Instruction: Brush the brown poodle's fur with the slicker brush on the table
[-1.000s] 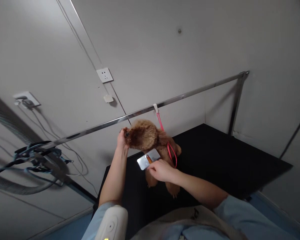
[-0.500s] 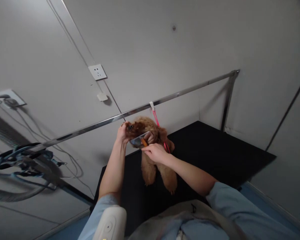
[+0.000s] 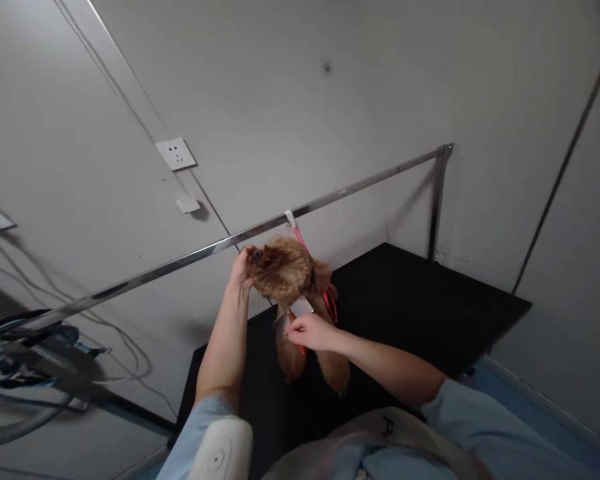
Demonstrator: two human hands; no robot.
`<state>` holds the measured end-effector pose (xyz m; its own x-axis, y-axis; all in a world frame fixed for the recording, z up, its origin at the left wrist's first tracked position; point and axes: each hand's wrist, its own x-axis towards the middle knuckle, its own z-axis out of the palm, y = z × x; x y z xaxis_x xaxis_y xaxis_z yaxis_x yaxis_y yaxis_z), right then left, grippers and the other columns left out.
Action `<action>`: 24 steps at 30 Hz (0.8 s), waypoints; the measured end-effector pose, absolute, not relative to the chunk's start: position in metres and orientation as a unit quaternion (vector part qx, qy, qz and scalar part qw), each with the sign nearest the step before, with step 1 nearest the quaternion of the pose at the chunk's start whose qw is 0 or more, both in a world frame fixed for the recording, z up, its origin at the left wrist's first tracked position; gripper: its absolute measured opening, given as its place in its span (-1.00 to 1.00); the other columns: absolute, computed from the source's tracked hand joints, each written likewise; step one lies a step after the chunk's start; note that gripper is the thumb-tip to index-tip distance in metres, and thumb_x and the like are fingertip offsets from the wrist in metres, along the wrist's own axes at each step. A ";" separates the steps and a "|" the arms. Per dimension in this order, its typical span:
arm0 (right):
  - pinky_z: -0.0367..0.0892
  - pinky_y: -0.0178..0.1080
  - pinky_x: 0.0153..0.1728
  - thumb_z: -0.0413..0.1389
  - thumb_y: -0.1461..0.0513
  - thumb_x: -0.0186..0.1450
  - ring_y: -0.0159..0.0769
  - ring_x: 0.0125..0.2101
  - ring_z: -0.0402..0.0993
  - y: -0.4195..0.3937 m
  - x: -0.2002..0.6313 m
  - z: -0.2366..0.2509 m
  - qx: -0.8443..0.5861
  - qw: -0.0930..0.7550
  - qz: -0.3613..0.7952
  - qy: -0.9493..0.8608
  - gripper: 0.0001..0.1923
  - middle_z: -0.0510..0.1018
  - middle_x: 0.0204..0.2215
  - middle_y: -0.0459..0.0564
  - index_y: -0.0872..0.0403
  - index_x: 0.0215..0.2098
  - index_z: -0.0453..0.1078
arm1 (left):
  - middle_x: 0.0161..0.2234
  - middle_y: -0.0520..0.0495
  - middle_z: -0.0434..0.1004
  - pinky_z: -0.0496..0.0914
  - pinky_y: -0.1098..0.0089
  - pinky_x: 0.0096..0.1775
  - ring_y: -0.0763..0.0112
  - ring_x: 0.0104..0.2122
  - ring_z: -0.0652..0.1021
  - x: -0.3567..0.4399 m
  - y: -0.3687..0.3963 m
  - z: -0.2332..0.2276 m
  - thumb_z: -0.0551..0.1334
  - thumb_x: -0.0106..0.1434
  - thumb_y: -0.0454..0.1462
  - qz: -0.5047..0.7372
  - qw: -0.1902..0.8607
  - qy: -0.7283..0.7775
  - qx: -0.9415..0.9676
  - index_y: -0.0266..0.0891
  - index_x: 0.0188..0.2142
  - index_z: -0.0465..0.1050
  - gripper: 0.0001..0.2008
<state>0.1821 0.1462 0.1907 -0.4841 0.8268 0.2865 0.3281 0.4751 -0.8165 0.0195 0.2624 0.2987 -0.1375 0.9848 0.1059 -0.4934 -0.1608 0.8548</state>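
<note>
A small brown curly dog (image 3: 286,272) stands on a black table (image 3: 410,307), tied by a pink leash (image 3: 325,299) to a steel bar (image 3: 330,198) above it. My left hand (image 3: 241,269) grips the dog's muzzle and holds its head up. My right hand (image 3: 311,331) holds a slicker brush (image 3: 293,311) with a silver pad and orange handle against the dog's chest, just below the head. The dog's front legs hang down toward me.
A white device (image 3: 221,452) sits at my chest, low in view. Cables and a hose (image 3: 25,347) hang on the left wall below a socket (image 3: 176,153). The bar's upright post (image 3: 435,200) stands at the table's far corner.
My right hand lifted the brush to the dog's face, then drew it down to the chest. My left hand kept hold of the muzzle. The view shifted right.
</note>
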 end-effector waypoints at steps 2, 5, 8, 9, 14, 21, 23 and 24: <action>0.34 -0.38 -0.42 0.05 0.24 0.23 -0.38 -0.48 0.52 0.152 0.184 0.195 -0.315 0.379 0.372 -0.787 -0.68 0.63 -0.46 -0.07 0.08 -0.09 0.51 | -0.54 -0.02 0.50 0.48 0.25 -0.29 0.35 -0.52 0.54 0.023 0.263 0.299 0.29 0.05 -0.24 0.646 0.580 0.341 0.360 -0.27 -0.47 0.38 -0.86; 0.37 -0.35 -0.31 0.04 0.26 0.24 -0.37 -0.38 0.54 0.162 0.189 0.197 -0.317 0.422 0.322 -0.786 -0.66 0.64 -0.32 -0.04 0.07 -0.05 0.49 | -0.47 -0.12 0.55 0.48 0.18 -0.22 0.23 -0.41 0.58 0.023 0.263 0.299 0.24 0.08 -0.20 0.610 0.629 0.326 0.355 -0.29 -0.44 0.42 -0.83; 0.38 -0.33 -0.33 0.01 0.32 0.22 -0.37 -0.46 0.53 0.156 0.192 0.186 -0.388 0.355 0.328 -0.784 -0.67 0.63 -0.41 -0.04 0.09 -0.12 0.53 | -0.50 -0.10 0.56 0.48 0.20 -0.23 0.24 -0.41 0.58 0.017 0.260 0.293 0.22 0.07 -0.20 0.617 0.636 0.325 0.330 -0.27 -0.47 0.42 -0.84; 0.39 -0.33 -0.36 -0.01 0.33 0.23 -0.39 -0.52 0.51 0.151 0.192 0.184 -0.394 0.330 0.341 -0.787 -0.65 0.62 -0.46 -0.06 0.09 -0.08 0.51 | -0.52 -0.08 0.55 0.48 0.21 -0.24 0.25 -0.43 0.58 0.014 0.258 0.290 0.21 0.07 -0.20 0.624 0.633 0.327 0.320 -0.26 -0.49 0.42 -0.85; 0.34 -0.27 -0.03 -0.11 0.34 0.29 -0.36 -0.15 0.52 0.146 0.191 0.204 -0.301 0.407 0.258 -0.823 -0.46 0.57 -0.08 -0.04 -0.02 0.23 0.19 | -0.51 -0.07 0.56 0.48 0.25 -0.23 0.26 -0.41 0.59 0.002 0.246 0.271 0.21 0.05 -0.22 0.658 0.608 0.316 0.312 -0.25 -0.51 0.44 -0.86; 0.33 -0.24 0.01 -0.08 0.26 0.34 -0.28 -0.06 0.49 0.137 0.207 0.188 -0.444 0.366 0.210 -0.790 -0.57 0.53 -0.01 -0.08 -0.09 0.15 0.30 | -0.43 -0.09 0.59 0.45 0.21 -0.15 0.23 -0.32 0.59 -0.006 0.232 0.251 0.22 0.01 -0.17 0.650 0.618 0.308 0.318 -0.27 -0.45 0.49 -0.80; 0.35 -0.25 -0.04 -0.06 0.20 0.35 -0.27 -0.10 0.51 0.128 0.202 0.197 -0.421 0.368 0.183 -0.809 -0.58 0.56 -0.06 -0.10 -0.14 0.16 0.28 | -0.43 -0.08 0.59 0.45 0.24 -0.18 0.23 -0.33 0.59 -0.005 0.227 0.245 0.22 0.02 -0.16 0.652 0.614 0.308 0.321 -0.25 -0.45 0.48 -0.80; 0.35 -0.24 -0.05 -0.05 0.18 0.35 -0.26 -0.11 0.52 0.126 0.198 0.204 -0.404 0.371 0.164 -0.819 -0.57 0.56 -0.06 -0.09 -0.15 0.18 0.25 | -0.47 -0.06 0.57 0.46 0.25 -0.21 0.24 -0.37 0.59 -0.005 0.225 0.241 0.23 0.02 -0.16 0.656 0.609 0.310 0.321 -0.24 -0.48 0.47 -0.81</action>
<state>0.1976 0.1262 0.2040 -0.3969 0.7850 0.4757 0.5409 0.6188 -0.5697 -0.0050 0.2247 0.2414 -0.0524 0.9977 0.0425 -0.5993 -0.0654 0.7978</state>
